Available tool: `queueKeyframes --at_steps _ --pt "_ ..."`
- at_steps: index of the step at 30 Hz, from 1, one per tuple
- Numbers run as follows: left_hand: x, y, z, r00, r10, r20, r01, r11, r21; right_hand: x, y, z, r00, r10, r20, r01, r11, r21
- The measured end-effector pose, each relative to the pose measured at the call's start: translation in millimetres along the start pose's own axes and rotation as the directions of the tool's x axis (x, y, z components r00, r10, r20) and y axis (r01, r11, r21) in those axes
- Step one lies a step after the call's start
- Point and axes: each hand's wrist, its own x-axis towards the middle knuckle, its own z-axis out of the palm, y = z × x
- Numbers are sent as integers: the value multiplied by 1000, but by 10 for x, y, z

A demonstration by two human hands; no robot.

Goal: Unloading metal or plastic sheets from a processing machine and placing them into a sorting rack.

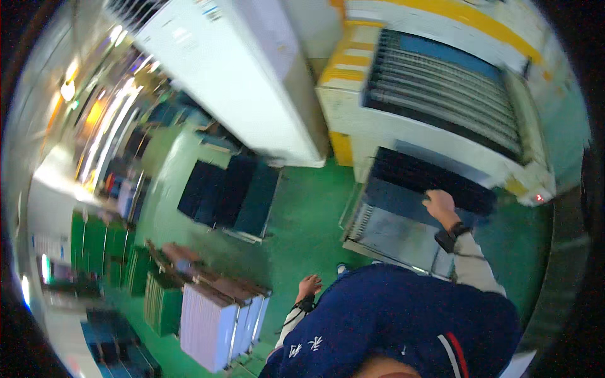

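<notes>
My right hand [439, 206] reaches out over a cart of dark panels [428, 173], its fingers bent and the thumb apart from them. Nothing shows in its grasp; blur hides whether the fingertips touch a panel. A grey, flat surface [397, 223] with a row of slots or teeth along its left side lies on the near part of this cart. Low at my left side hangs my left hand [309, 286], fingers loosely curled and apart, holding nothing I can see. Dark bands circle both wrists.
Beyond the cart stands a white and yellow machine with a roller bed [441, 94]. A tall white cabinet [246, 75] rises left of it. Another cart of dark panels [230, 195] stands on the green floor [302, 214]. Lower left are a stack of pale boards [208, 327] and green racks [161, 305].
</notes>
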Motion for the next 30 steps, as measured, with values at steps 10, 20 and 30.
queueKeyframes --at_steps 10,20,30 --pt "-93 110 17 921 308 238 -384 817 430 -87 -308 -1138 996 66 54 -63 997 -55" --pt "-108 372 392 994 -13 107 -11 975 223 -361 446 -2401 891 429 -146 -112 521 846" --pt "-135 375 557 1000 -11 1 11 984 179 213 1346 -1614 836 549 7 258 -405 877"
